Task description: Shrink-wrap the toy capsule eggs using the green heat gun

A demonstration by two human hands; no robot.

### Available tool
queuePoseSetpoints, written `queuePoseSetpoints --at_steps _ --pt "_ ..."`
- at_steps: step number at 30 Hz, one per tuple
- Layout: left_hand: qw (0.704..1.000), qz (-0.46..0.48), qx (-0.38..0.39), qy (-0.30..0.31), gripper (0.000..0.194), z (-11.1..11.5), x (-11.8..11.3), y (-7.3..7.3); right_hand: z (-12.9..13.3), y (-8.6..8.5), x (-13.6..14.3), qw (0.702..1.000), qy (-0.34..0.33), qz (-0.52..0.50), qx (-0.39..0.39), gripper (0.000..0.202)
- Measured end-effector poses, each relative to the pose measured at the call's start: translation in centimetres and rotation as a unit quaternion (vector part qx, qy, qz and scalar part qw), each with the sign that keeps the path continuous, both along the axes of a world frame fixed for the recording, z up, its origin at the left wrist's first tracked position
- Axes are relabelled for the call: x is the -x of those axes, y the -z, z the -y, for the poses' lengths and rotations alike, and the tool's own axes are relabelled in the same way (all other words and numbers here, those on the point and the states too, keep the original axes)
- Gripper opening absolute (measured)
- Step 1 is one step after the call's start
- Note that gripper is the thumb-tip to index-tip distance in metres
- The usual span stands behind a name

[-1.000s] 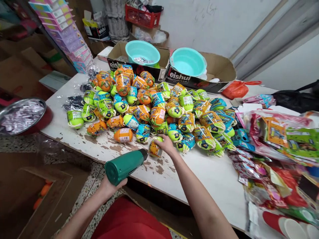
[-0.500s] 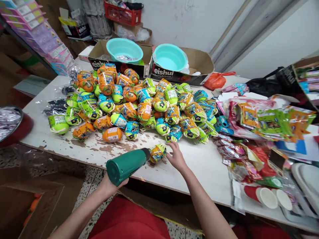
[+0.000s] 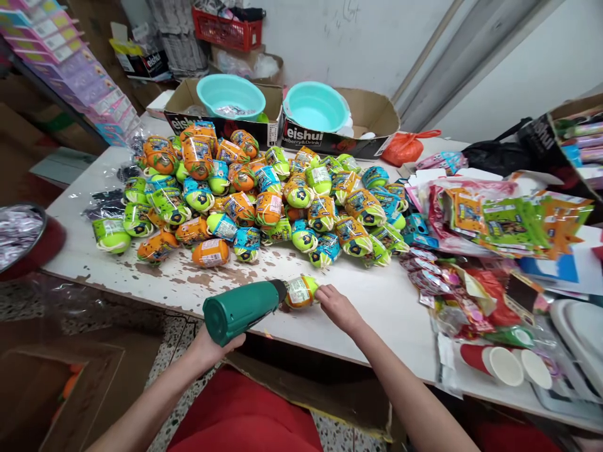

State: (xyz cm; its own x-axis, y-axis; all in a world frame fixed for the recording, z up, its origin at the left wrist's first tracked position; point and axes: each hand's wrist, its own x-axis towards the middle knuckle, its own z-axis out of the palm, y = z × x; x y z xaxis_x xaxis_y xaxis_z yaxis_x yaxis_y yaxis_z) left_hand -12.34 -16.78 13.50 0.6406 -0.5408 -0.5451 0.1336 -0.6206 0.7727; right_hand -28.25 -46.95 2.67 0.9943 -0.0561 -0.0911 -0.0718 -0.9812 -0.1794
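While sachets (image 3: 17, 227) fill a bowl (image 3: 53, 246), a tool (image 3: 244, 310) is gripped by the left hand (image 3: 211, 349). An egg (image 3: 299, 292) is pinched by the right hand (image 3: 339, 309).

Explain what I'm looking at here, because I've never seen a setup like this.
There's no machine, just a person's bare hands, seen from a camera worn on their head, looking forward and down. The left hand holds a green tool, pointed toward an orange-and-green wrapped capsule on the table. The right hand has its fingertips at that capsule's other end. Behind lies a pile of similar capsules; flat packets lie to the right.
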Motion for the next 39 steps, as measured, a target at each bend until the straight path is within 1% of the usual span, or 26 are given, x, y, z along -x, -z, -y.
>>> queuePoseSetpoints --at_steps 2,5,8,11,14,16,17,18,20,22,23,25,27,29,32,34,37,38,39 --pt "1.0 -0.022 -0.001 0.021 0.025 0.4 -0.1 0.1 -0.5 0.5 1.0 1.0 0.008 0.029 0.002 0.021" --pt "0.999 -0.022 -0.003 0.042 0.025 0.8 -0.2 0.1 -1.2 1.0 2.1 0.996 0.026 0.082 -0.006 0.017" --pt "0.999 -0.041 0.0 0.036 0.024 0.6 -0.6 0.2 -1.5 0.9 3.2 0.99 0.044 0.129 -0.038 0.019" --pt "0.997 -0.076 0.026 0.017 0.021 0.0 -1.1 0.2 -1.5 0.5 4.3 0.98 0.064 0.161 -0.095 0.021" --pt "0.99 -0.12 0.067 0.026 0.016 0.0 -1.7 0.0 -1.7 -0.2 5.1 0.957 0.105 0.183 -0.2 0.018" --pt "0.985 -0.144 0.09 0.025 0.014 0.3 -2.1 -0.1 -2.0 -0.6 5.4 0.922 0.153 0.179 -0.308 0.01" --pt "0.984 -0.15 0.095 0.016 0.014 0.5 -2.2 0.0 -2.2 -0.8 5.6 0.895 0.185 0.172 -0.369 0.005" --pt "0.984 -0.152 0.095 0.006 0.015 0.7 -2.3 0.1 -2.5 -1.0 5.8 0.861 0.22 0.161 -0.429 0.007" --pt "0.986 -0.145 0.082 -0.006 0.015 0.8 -2.3 0.4 -3.0 -1.3 6.2 0.783 0.29 0.139 -0.533 0.021" --pt "0.987 -0.147 0.07 0.004 0.015 0.4 -2.0 0.7 -3.4 -1.4 6.7 0.709 0.341 0.125 -0.604 0.033" --pt "0.986 -0.154 0.067 0.018 0.015 0.0 -1.7 0.8 -3.5 -1.5 7.0 0.679 0.359 0.124 -0.628 0.036" --pt "0.982 -0.174 0.063 0.046 0.015 -0.7 -1.0 0.7 -3.8 -1.5 7.4 0.633 0.387 0.127 -0.659 0.04" --pt "0.979 -0.184 0.059 0.061 0.017 -1.2 -0.3 0.4 -4.0 -1.5 7.7 0.606 0.408 0.133 -0.67 0.042" --pt "0.981 -0.174 0.059 0.069 0.021 -1.1 0.4 0.0 -4.3 -1.5 7.7 0.594 0.423 0.14 -0.67 0.043" --pt "0.983 -0.144 0.07 0.087 0.029 0.0 0.8 -0.3 -4.9 -1.4 7.6 0.58 0.443 0.147 -0.668 0.043" --pt "0.983 -0.133 0.067 0.108 0.03 0.9 0.7 -0.5 -5.3 -1.4 7.6 0.558 0.457 0.148 -0.677 0.042" --pt "0.987 -0.093 0.039 0.128 0.026 1.8 0.8 -0.9 -5.6 -1.4 7.8 0.512 0.476 0.157 -0.697 0.041" --pt "0.989 -0.073 0.029 0.129 0.025 1.9 0.9 -1.1 -5.6 -1.4 8.0 0.504 0.482 0.162 -0.698 0.041" --pt "0.989 -0.055 0.022 0.132 0.024 1.9 1.1 -1.3 -5.5 -1.5 8.3 0.505 0.489 0.168 -0.691 0.04"
